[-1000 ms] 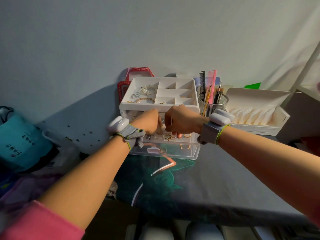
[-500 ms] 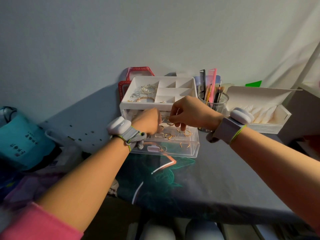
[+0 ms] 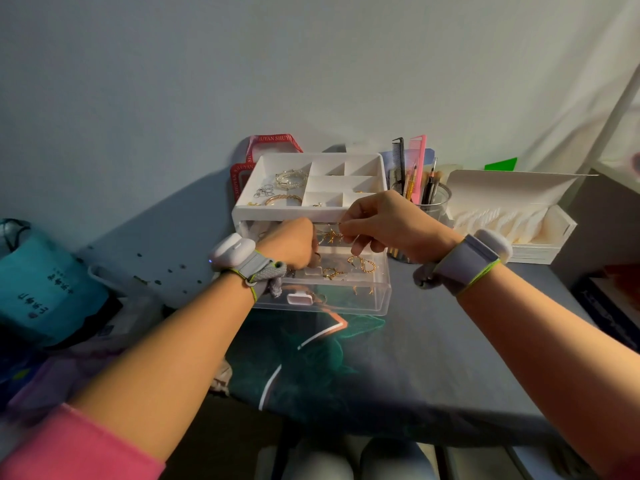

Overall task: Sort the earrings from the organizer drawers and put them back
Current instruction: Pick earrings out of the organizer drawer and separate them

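Two hands work over an open clear drawer (image 3: pixel 375 299) pulled out from a white organizer (image 3: pixel 287 212).

1. Right hand (image 3: pixel 391 225): the thumb and forefinger are pinched shut on a thin gold earring (image 3: pixel 332 233), held above the drawer at the level of the organizer's front edge. The remaining fingers curl downward toward the drawer.

2. Left hand (image 3: pixel 294 242): closed in a loose fist, just left of the right hand's fingertips, with the knuckles over the left part of the drawer. The fingertips point down into the drawer; what they hold, if anything, cannot be told.

3. Earrings: several gold hoops (image 3: pixel 362 264) lie loose on the drawer floor, directly below the right hand's curled fingers. More small gold pieces lie nearer the drawer front, toward the person.

4. Top tray (image 3: pixel 379 161) of the organizer: beyond both hands, divided into compartments. The large compartment beyond the left hand holds bracelets (image 3: pixel 291 178) and small rings. The small compartments beyond the right hand hold little or nothing that can be made out.

5. Each wrist carries a grey strap with a white device: left wrist device (image 3: pixel 231 251), right wrist device (image 3: pixel 493 244).

6. Right of the right hand stands a clear cup (image 3: pixel 438 202) with combs and pencils, and further right an open white box (image 3: pixel 512 220).
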